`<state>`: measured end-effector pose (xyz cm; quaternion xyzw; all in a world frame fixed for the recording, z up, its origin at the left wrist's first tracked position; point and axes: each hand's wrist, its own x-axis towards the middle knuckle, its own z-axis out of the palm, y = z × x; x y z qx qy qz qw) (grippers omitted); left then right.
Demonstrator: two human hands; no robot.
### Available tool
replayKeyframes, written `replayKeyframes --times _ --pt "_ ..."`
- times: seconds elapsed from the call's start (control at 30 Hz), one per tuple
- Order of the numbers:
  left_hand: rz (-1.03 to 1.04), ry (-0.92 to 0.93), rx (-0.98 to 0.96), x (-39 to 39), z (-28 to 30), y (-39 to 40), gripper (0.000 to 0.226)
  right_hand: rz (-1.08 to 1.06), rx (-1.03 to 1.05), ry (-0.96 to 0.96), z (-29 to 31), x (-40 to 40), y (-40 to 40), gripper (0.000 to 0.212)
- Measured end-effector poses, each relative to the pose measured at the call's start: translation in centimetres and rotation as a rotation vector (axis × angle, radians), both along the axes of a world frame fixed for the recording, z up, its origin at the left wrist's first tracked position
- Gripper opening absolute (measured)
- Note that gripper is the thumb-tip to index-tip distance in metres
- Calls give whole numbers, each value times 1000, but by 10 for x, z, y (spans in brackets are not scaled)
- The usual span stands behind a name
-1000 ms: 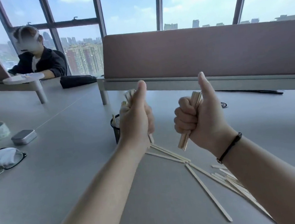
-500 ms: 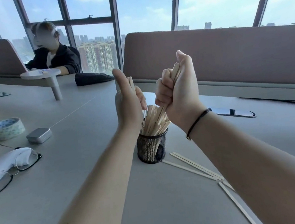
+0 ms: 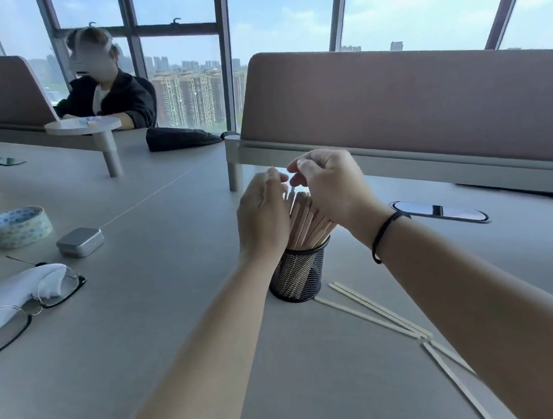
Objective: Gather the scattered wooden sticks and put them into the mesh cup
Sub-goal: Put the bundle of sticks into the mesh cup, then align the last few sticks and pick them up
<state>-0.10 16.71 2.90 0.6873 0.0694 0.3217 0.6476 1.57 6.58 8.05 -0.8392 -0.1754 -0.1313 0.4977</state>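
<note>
Hovering loosely curled over the stick tops, holding nothing visible: fingers (image 3: 298,169) of left hand (image 3: 262,217) and right hand (image 3: 331,186). Standing bunched in mesh cup (image 3: 298,274) on counter (image 3: 144,327): wooden sticks (image 3: 307,221). Lying beside cup, rightward: loose sticks (image 3: 376,311).

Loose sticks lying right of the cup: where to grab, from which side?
Judging by pose: the sticks lie flat and thin on the table, nearly parallel. Come from above with the right hand, pinch across their width near the ends by the cup, where they are not under the forearm.
</note>
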Motion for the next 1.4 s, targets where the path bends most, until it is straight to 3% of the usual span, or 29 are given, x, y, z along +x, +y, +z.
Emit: replayKeyframes --times 0.1,0.17,0.3,0.37,0.43,0.53,0.6,0.67,0.73,0.8,0.9,1.1,1.2,1.33,1.4 --pt "-32 12 -3 1 -3 0 29 166 -358 -48 -15 3 -5 36" --pt "-59 33 2 -1 -4 -2 29 270 -489 -5 -19 10 -8 44" --pt "-66 65 48 -4 -2 -2 33 266 -713 32 -19 19 -11 62" --pt "-52 74 52 -6 -7 -1 36 266 -683 53 -18 18 -9 65" --pt "52 37 128 -13 -10 -3 37 288 -431 65 -13 10 -13 62" --pt "364 -308 464 -35 -6 -10 28 218 -39 17 -7 -12 -36 52" --pt "321 -546 700 -55 -1 -21 26 149 -56 70 -17 -22 -62 47" --pt "79 -599 919 -73 -6 -38 25 77 -282 134 -36 -27 -95 54" --pt "-223 -410 1160 -81 -24 -55 32 29 -485 142 -54 -35 -134 59" --pt "-458 -19 1387 -79 -45 -67 53 -15 -553 172 -65 -48 -175 61" --pt "-575 267 1481 -69 -64 -74 66 -48 -552 301 -75 -76 -228 61" --pt "-535 259 1287 -62 -72 -89 41 -31 -659 279 -100 -122 -287 76" --pt "-412 240 1363 -61 -70 -100 33 -24 -687 286 -101 -129 -291 93" --pt "-300 212 1444 -66 -70 -117 28 8 -675 319 -94 -130 -293 86" --pt "-288 214 1419 -66 -71 -126 26 80 -770 372 -91 -134 -298 95"
